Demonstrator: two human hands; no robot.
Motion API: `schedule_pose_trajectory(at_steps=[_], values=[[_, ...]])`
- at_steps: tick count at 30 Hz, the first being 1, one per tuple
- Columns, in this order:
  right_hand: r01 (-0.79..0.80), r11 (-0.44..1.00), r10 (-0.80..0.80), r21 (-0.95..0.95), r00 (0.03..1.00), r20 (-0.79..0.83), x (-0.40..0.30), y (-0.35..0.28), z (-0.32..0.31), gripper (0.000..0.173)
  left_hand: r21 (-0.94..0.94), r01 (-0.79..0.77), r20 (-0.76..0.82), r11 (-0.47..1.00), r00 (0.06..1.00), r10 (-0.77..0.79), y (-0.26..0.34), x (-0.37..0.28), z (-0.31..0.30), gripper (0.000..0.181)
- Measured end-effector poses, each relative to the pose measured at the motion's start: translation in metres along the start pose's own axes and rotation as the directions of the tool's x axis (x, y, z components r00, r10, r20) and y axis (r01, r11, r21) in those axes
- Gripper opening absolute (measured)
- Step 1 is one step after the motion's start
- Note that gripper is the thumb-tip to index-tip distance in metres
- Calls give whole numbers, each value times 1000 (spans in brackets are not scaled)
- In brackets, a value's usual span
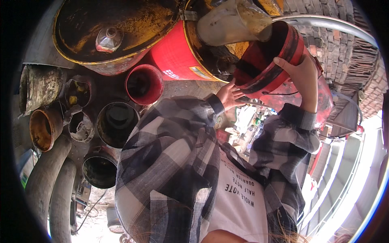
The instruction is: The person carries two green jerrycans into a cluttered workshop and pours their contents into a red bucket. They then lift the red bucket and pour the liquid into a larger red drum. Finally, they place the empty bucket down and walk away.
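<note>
A red plastic bucket (299, 45) with black smears is tilted, its dark mouth towards the upper left. My right hand (299, 73) grips its rim, thumb on the near side. Beside the bucket's lower edge is my left hand (229, 94), fingers spread; whether the fingertips touch it is unclear. A cloudy translucent plastic container (222, 25) lies slanted over the open top of a red drum (170, 50) with a yellow rim. Its wide end overlaps the bucket's mouth in view. The drum's inside is dark and stained.
At the upper left, a clear cut bottle (110, 39) sits on a stained drum lid (136, 24). Below are a red bucket (161, 80), a dark bucket (101, 139), an orange-brown pail (56, 124) and thick grey hoses (45, 173). A brick wall (334, 45) stands right.
</note>
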State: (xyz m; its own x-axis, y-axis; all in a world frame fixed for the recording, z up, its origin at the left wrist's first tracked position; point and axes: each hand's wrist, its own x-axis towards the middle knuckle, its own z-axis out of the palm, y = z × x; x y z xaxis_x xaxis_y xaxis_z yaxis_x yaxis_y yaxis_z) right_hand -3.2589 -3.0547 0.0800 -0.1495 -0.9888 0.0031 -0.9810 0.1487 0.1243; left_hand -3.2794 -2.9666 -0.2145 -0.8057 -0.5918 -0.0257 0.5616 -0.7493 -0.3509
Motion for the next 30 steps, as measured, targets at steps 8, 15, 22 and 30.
schedule_pose_trajectory(at_steps=[8, 15, 22, 30], values=[[12, 1000, -12, 3, 1000, 8, -2, -7, -3, 62, -38, 2, 36, 999, 999, -1, -6, 5, -4, 55], [62, 997, -61, 51, 998, -22, -9, -11, -5, 61, -39, -12, 70, 999, 997, 14, -7, 4, 0, 56], [80, 997, -81, -20, 995, -59, -11, -15, -2, 61, -79, -10, 66, 997, 998, 15, -7, 4, 4, 56], [150, 988, -151, -25, 987, -48, -10, -20, 1, 62, -101, -20, 105, 995, 994, 31, -11, 1, 4, 57]])
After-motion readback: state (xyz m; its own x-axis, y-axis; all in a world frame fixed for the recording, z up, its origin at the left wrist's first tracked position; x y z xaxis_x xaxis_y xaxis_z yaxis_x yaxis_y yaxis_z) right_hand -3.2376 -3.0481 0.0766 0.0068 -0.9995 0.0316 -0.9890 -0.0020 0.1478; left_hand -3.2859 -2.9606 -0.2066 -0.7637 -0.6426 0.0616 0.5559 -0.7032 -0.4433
